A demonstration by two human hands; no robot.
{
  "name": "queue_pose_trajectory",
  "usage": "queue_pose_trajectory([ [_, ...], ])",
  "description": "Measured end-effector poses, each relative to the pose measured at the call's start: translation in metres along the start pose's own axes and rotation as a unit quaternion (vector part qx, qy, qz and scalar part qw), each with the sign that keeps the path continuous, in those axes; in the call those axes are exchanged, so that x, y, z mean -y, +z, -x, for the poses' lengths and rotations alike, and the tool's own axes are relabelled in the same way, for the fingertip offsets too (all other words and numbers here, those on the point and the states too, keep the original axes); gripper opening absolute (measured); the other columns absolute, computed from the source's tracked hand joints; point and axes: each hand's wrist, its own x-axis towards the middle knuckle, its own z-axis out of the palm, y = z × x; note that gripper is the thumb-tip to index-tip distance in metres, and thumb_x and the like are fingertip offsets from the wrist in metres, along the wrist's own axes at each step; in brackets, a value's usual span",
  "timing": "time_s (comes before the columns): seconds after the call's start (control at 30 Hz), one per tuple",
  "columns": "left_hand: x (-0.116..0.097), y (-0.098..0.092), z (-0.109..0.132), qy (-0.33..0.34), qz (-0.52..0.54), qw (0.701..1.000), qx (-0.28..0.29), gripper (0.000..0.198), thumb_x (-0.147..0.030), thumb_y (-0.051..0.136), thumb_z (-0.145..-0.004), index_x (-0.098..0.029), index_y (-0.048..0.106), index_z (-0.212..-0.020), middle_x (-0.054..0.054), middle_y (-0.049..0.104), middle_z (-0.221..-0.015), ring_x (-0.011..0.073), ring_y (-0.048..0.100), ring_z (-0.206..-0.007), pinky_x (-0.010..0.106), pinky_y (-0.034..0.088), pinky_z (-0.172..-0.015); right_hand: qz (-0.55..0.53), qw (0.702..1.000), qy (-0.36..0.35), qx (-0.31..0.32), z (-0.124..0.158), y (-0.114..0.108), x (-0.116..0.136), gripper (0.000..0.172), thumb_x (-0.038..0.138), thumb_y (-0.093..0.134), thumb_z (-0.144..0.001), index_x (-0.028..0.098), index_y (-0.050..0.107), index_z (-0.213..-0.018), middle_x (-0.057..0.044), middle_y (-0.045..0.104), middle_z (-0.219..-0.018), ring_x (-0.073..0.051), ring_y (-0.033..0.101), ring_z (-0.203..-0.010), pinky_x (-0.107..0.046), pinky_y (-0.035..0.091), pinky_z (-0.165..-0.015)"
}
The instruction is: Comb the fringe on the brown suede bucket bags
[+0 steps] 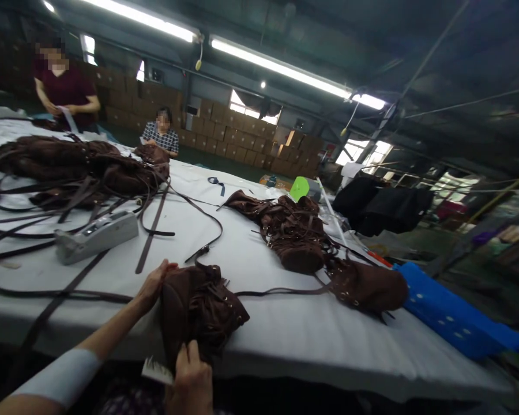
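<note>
Had the fringed brown bag [203, 308] in both hands at the worktop's [294, 340] near edge, left of middle, lower part reaching over that edge. Had the left hand [155, 283] closed on the bag's upper left side, fingers partly hidden. Had the right hand [192, 374] pinching the bag's lower end, just off the near edge. Read both grips as closed on the bag, no visible gap.

Saw a white comb-like piece [158, 370] just beside the right hand; could not tell comb from brush, nor held from merely touching.

Progress: judged this bag as partway through handling, in hand and not set down. Saw more in stock: a pile of brown bags [130, 173] towards the far left corner, a cluster of fringed bags [292, 236] right of middle, a single brown bag [367, 285] by the right edge, near the blue perforated basket [454, 314]. Could not tell finished from unfinished among these, so could not count the remainder.

Also noted a grey tape dispenser [99, 235] left of the held bag, towards the left edge, with loose straps [154, 225] around.
</note>
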Motion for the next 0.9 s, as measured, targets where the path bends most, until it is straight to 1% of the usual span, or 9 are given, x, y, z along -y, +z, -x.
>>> queue_pose_trajectory([
  [0.13,-0.022,-0.010,0.034,-0.067,0.034,0.992,0.099,0.053,-0.057,0.048,-0.078,-0.018,0.060,-0.111,0.011,0.063,-0.116,0.0246,0.059,-0.101,0.035,0.048,-0.078,-0.023,0.999,-0.019,-0.015,0.005,0.012,0.007,0.050,0.011,0.050,-0.067,0.010,0.056,-0.117,-0.017,0.064,-0.101,-0.022,0.064,-0.063,-0.029,0.051,-0.056],
  [0.3,-0.033,-0.017,0.059,-0.080,0.037,0.989,0.121,0.042,-0.044,0.058,-0.074,-0.018,0.060,-0.107,0.006,0.067,-0.103,0.0216,0.061,-0.092,0.029,0.048,-0.071,-0.184,0.982,-0.017,-0.047,0.030,0.006,-0.005,0.040,0.037,0.058,-0.076,0.015,0.061,-0.109,-0.011,0.063,-0.097,-0.021,0.064,-0.069,-0.027,0.052,-0.061],
  [0.37,-0.022,-0.022,0.068,-0.082,0.049,0.990,0.107,0.037,-0.041,0.057,-0.074,-0.018,0.060,-0.103,0.005,0.068,-0.099,0.0207,0.062,-0.089,0.029,0.048,-0.071,-0.302,0.946,0.062,-0.100,0.044,-0.007,-0.026,0.038,0.049,0.054,-0.081,0.018,0.065,-0.099,-0.008,0.064,-0.093,-0.020,0.064,-0.078,-0.025,0.051,-0.069],
  [0.43,-0.006,-0.026,0.077,-0.076,0.067,0.991,0.086,0.033,-0.038,0.056,-0.074,-0.018,0.059,-0.100,0.004,0.069,-0.096,0.0209,0.062,-0.090,0.030,0.048,-0.075,-0.370,0.883,0.224,-0.180,0.050,-0.025,-0.053,0.043,0.055,0.049,-0.083,0.016,0.067,-0.089,-0.008,0.067,-0.088,-0.021,0.064,-0.083,-0.025,0.050,-0.073],
  [0.5,0.009,-0.027,0.086,-0.059,0.073,0.993,0.069,0.031,-0.034,0.057,-0.071,-0.017,0.059,-0.098,0.003,0.069,-0.093,0.0213,0.062,-0.089,0.031,0.048,-0.076,-0.401,0.813,0.357,-0.224,0.043,-0.041,-0.080,0.050,0.058,0.053,-0.079,0.012,0.067,-0.093,-0.012,0.069,-0.090,-0.024,0.064,-0.087,-0.027,0.050,-0.075],
  [0.53,0.015,-0.026,0.090,-0.050,0.071,0.994,0.065,0.031,-0.032,0.056,-0.069,-0.018,0.058,-0.097,0.003,0.069,-0.091,0.0212,0.062,-0.088,0.031,0.048,-0.076,-0.418,0.791,0.384,-0.228,0.034,-0.048,-0.091,0.054,0.058,0.057,-0.076,0.010,0.067,-0.098,-0.013,0.069,-0.093,-0.025,0.063,-0.089,-0.028,0.050,-0.076],
  [0.63,0.020,-0.015,0.101,-0.028,0.057,0.996,0.058,0.023,-0.027,0.053,-0.067,-0.020,0.056,-0.088,0.000,0.066,-0.080,0.0187,0.061,-0.076,0.029,0.048,-0.068,-0.479,0.778,0.353,-0.203,-0.003,-0.057,-0.108,0.064,0.052,0.069,-0.066,0.011,0.060,-0.114,-0.012,0.068,-0.101,-0.024,0.062,-0.093,-0.031,0.050,-0.079],
  [0.8,-0.005,-0.011,0.120,-0.012,0.051,0.998,0.023,0.010,-0.028,0.050,-0.066,-0.022,0.047,-0.074,-0.003,0.056,-0.068,0.0149,0.055,-0.060,0.026,0.046,-0.056,-0.543,0.762,0.297,-0.192,-0.029,-0.053,-0.092,0.067,0.041,0.077,-0.057,0.013,0.057,-0.115,-0.007,0.068,-0.094,-0.023,0.064,-0.088,-0.032,0.052,-0.079],
  [0.9,-0.022,-0.021,0.128,0.026,0.084,0.996,-0.006,0.011,-0.029,0.053,-0.068,-0.023,0.046,-0.074,-0.004,0.055,-0.069,0.0140,0.053,-0.061,0.025,0.045,-0.056,-0.647,0.685,0.252,-0.220,-0.018,-0.057,-0.083,0.067,0.042,0.069,-0.069,0.019,0.046,-0.127,-0.007,0.066,-0.104,-0.023,0.064,-0.093,-0.035,0.052,-0.081],
])
